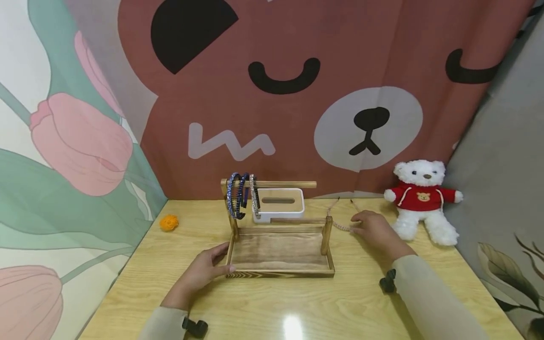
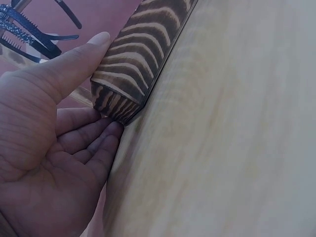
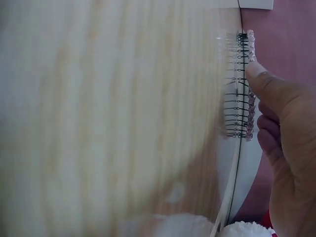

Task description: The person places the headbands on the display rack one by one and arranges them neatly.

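My left hand (image 1: 203, 269) grips the left front corner of a wooden rack (image 1: 280, 273), a shallow tray with a rail and a raised bar. In the left wrist view its thumb lies along the dark striped wood (image 2: 138, 54) and the fingers curl at the corner. Blue beaded headbands (image 1: 231, 193) and a silver one (image 1: 254, 193) hang on the bar's left part. My right hand (image 1: 376, 230), right of the rack, pinches a pale pink beaded headband (image 1: 341, 227) between thumb and fingers. Small comb teeth line that headband (image 3: 250, 108) in the right wrist view.
Behind the rack stands a white tissue box (image 1: 299, 208) with a wooden lid. A white teddy bear (image 1: 425, 200) in a red sweater sits at the back right, close to my right hand. An orange ball-like item (image 1: 169, 223) lies at the left.
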A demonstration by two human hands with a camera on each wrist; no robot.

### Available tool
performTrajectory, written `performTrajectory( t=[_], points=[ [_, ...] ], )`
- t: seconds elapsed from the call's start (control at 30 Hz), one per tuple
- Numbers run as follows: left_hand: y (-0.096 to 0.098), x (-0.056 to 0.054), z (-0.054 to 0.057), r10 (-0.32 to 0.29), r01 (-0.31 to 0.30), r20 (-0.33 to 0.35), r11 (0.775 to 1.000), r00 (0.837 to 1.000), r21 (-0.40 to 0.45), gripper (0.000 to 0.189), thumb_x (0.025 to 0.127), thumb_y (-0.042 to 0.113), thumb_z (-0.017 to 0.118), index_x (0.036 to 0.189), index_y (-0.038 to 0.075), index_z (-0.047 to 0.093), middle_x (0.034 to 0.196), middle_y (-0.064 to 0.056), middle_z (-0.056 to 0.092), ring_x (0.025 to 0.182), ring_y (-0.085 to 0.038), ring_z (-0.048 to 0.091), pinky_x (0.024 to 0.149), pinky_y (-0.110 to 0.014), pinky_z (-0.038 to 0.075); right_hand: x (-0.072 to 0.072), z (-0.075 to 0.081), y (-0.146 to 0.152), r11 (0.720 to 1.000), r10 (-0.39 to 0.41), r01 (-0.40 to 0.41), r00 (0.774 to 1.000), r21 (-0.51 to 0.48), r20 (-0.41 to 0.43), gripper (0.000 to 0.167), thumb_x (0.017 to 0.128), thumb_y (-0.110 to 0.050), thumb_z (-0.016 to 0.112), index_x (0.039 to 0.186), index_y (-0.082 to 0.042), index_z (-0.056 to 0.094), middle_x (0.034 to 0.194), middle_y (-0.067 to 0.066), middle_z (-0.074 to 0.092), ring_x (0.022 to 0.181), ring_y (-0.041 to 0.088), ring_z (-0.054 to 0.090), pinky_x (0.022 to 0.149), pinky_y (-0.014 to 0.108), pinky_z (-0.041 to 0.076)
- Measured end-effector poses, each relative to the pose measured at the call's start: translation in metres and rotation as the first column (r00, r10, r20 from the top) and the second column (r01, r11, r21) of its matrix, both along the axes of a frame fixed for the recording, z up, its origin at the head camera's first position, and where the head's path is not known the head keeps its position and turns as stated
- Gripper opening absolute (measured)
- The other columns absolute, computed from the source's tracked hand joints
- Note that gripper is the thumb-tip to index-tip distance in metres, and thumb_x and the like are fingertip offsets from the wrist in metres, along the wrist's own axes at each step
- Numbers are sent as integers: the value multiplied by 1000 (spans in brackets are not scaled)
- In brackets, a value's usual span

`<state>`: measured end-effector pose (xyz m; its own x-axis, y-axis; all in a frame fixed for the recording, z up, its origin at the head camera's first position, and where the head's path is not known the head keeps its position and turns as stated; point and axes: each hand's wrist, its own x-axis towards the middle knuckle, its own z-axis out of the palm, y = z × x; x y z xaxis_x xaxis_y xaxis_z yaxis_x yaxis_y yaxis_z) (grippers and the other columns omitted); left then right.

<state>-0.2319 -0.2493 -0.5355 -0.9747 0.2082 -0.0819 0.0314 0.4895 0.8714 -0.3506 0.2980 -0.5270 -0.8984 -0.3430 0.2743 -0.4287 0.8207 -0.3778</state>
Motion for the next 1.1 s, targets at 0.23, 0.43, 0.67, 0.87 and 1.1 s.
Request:
performTrajectory(
  t=[0.23,0.43,0.67,0.87,1.1],
  points=[
    [1,0,0,1,-1,-2,1000,1000,5,84,96,25,87,165,2,45,169,-21,47,155,-42,47,128,-53,39,-6,-4,4,994,56,-54,998,91,-19,24,96,-11,84,118,-1,79,111,11,78,109,37,73,98,58,61],
    [1,-1,0,6,-6,0,1000,1000,27,83,96,24,87,165,4,46,169,-19,47,157,-40,46,129,-51,37,-9,-5,4,990,80,-75,996,122,-32,7,97,-8,82,103,-6,82,103,8,79,104,35,72,95,56,61],
    [-1,0,0,9,-9,-2,1000,1000,22,83,96,24,87,165,4,46,169,-20,47,156,-40,47,128,-51,39,-8,-4,2,983,103,-94,993,158,-50,6,96,-4,82,101,-7,84,100,6,80,102,35,72,94,55,62],
    [-1,1,-2,14,-14,5,1000,1000,24,84,96,24,87,165,3,45,169,-20,47,156,-41,47,128,-51,39,-1,1,-2,984,106,-96,993,152,-59,6,97,-6,81,101,-8,84,101,7,81,102,36,72,94,55,61],
    [0,0,-3,9,-9,2,1000,1000,21,86,96,24,87,166,1,44,169,-21,47,156,-41,48,128,-52,39,29,27,-10,973,-93,113,990,-200,108,25,111,-31,68,118,-10,81,116,13,80,104,30,71,85,47,61]
  ],
)
